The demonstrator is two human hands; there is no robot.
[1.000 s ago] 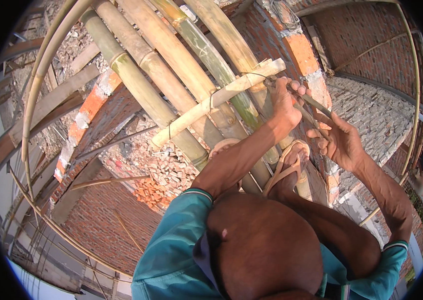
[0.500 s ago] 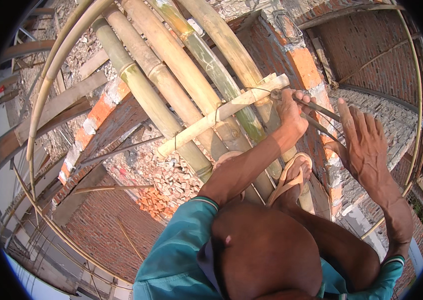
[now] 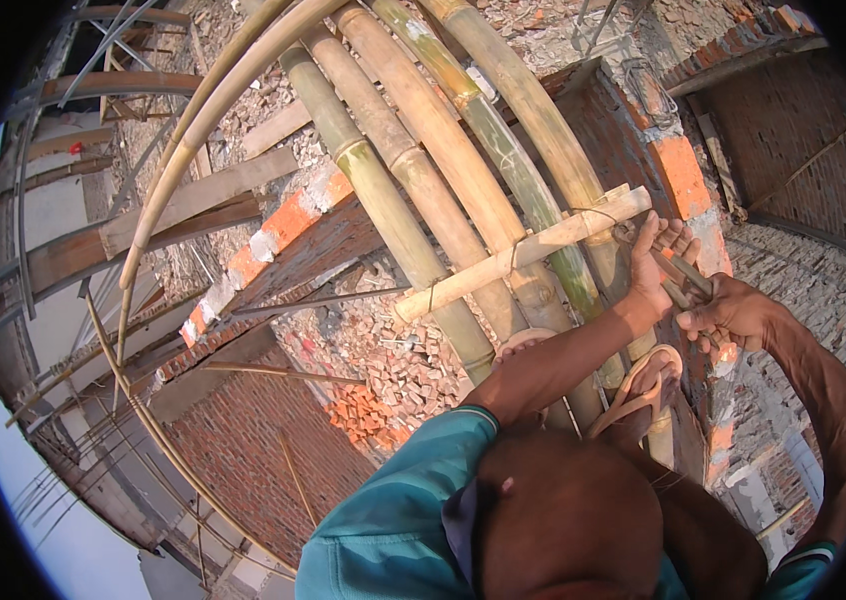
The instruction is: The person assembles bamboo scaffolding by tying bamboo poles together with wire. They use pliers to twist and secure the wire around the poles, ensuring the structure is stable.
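Now the two-handled tool (image 3: 689,271) is held near the right-hand end of the pale bamboo crosspiece (image 3: 518,256) | likely stiff, fairly weighty, best gripped by its handle ends | slim, brownish, head hidden | wrapped by the right hand (image 3: 731,312), fingers curled | left hand (image 3: 654,268) loosely cupped nearer the crosspiece, hold unclear

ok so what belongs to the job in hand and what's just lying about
Seems in use:
dark two-handled metal tool, in right hand, left hand by it
straight pale crosspiece, wood or bamboo
thin dark wire ties
long yellow-green bamboo poles

Apparently lying about:
heap of broken orange and pale bricks
short pale wooden plank
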